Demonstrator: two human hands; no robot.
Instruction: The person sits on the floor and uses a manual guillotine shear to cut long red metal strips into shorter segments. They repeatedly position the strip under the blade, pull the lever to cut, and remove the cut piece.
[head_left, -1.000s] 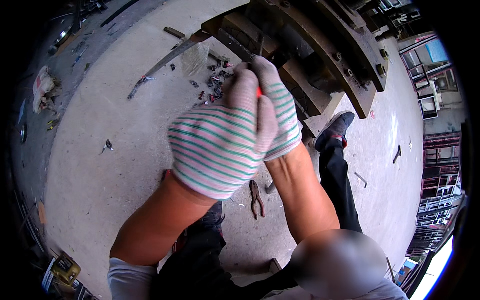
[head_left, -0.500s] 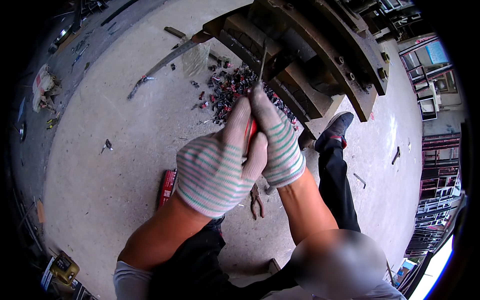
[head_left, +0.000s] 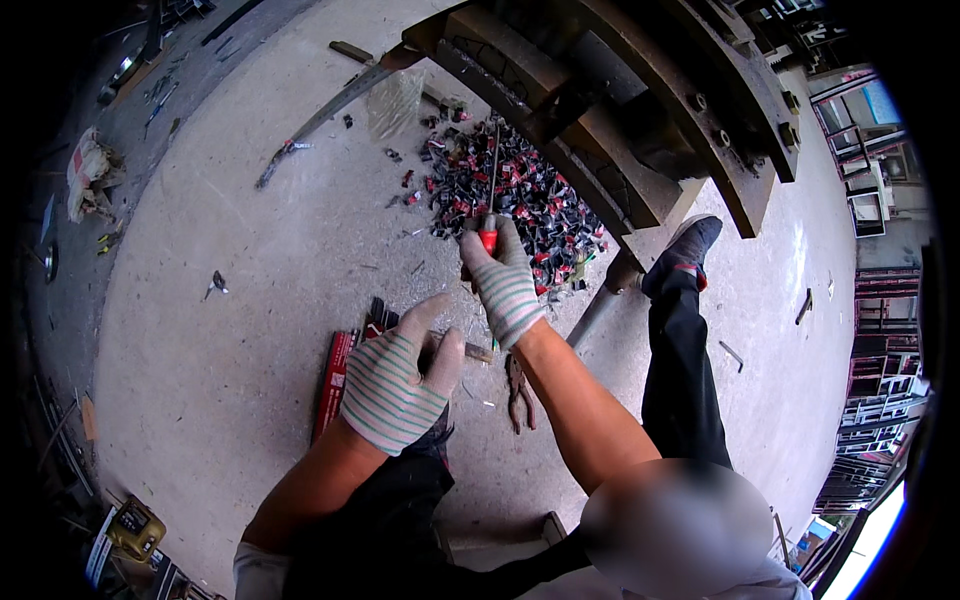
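My right hand [head_left: 506, 282], in a white glove with green stripes, grips the red handle of a screwdriver [head_left: 489, 236]. The thin shaft points up and away, over a pile of small black and red pieces [head_left: 560, 210]. My left hand [head_left: 396, 384], gloved alike, is apart from it and lower to the left, thumb and fingers spread with nothing visible between them. Close beside that hand lie a red box [head_left: 332, 385], some dark pieces [head_left: 378, 316] and a short bar [head_left: 472, 351], partly hidden by the hand.
A heavy brown metal machine [head_left: 650, 205] overhangs the pile at the upper right. Pliers [head_left: 519, 395] lie on the concrete floor below my right hand. A long curved lever [head_left: 340, 108] reaches left from the machine. My shoe [head_left: 683, 250] rests beside the machine.
My hands have separated. The left has come away from the screwdriver, down and left toward the red box, and opened. The right, still holding the screwdriver, has lowered and drawn back from the machine.
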